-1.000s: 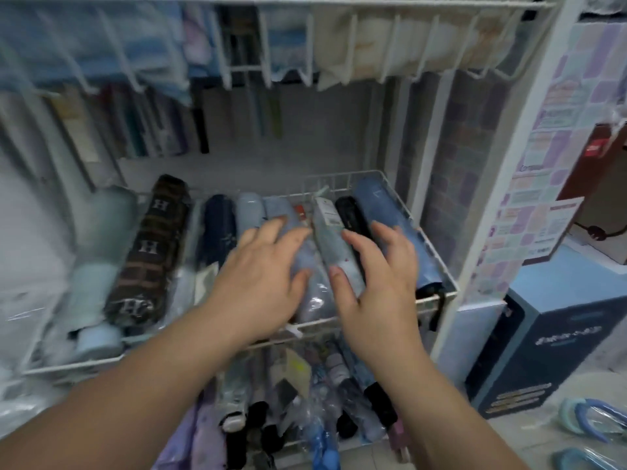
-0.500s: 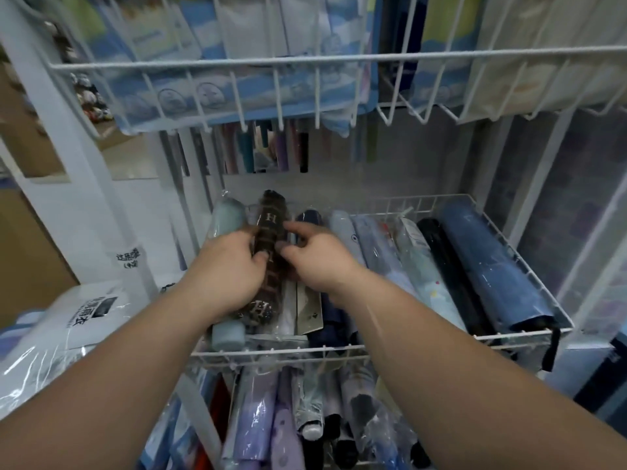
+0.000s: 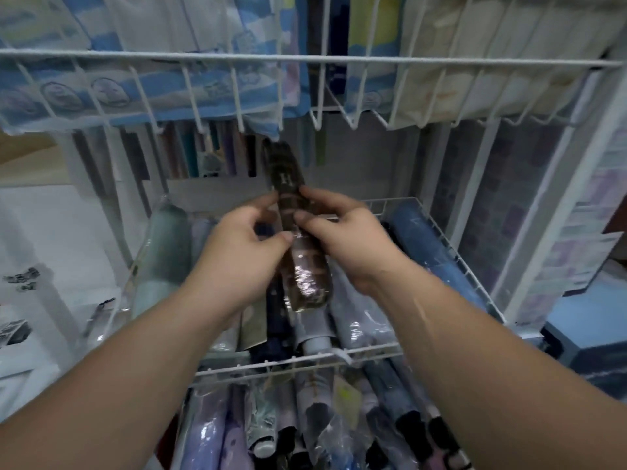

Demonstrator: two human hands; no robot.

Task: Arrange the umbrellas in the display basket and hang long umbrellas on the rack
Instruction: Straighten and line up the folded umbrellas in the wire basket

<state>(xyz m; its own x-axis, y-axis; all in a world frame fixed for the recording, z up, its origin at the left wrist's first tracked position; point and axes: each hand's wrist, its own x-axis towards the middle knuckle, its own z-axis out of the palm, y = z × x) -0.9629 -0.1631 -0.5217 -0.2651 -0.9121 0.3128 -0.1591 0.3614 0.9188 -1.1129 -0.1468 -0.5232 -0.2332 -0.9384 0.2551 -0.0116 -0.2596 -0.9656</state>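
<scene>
Umbrellas fill the white wire display basket [image 3: 451, 245] in the head view, the only view we have, folded ones lying side by side in clear plastic sleeves. We hold one of them, the brown plaid umbrella [image 3: 298, 232] with a pale H mark, lifted above the row and tilted, far end pointing up and away. Left hand [image 3: 237, 256] pinches its left side with thumb and fingers; right hand [image 3: 349, 245] closes on its right side, both at mid-length. We judge it light, stiff along the shaft, soft in the folded fabric, and the glossy sleeve likely slippery, so a grip around the middle or the firmer near end looks safest. Pale green umbrella [image 3: 163, 252] lies at the basket's left edge, blue umbrella [image 3: 431, 252] at the right, navy and light grey ones between, all cylindrical. Upper wire shelf [image 3: 305, 59] holds flat packaged goods in blue, white and cream. Lower basket [image 3: 305, 435] below is packed with more sleeved umbrellas, purple, blue, black-tipped. Long umbrellas and a hanging rack for them: we cannot tell for sure, background blurred.
</scene>
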